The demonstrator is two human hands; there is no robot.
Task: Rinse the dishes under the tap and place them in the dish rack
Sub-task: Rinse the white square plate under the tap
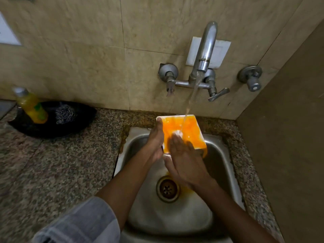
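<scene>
Head view: the square plate, smeared orange, sits centre frame over the sink under the running tap. The left hand grasps its left edge; the right hand lies flat, fingers straight, rubbing the face. Rinsing appears to be in hand. Next: clear the residue, then find the rack, which is not in view.

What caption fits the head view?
Left hand holds an orange-stained square plate under the running tap while the right hand rubs it.
</scene>
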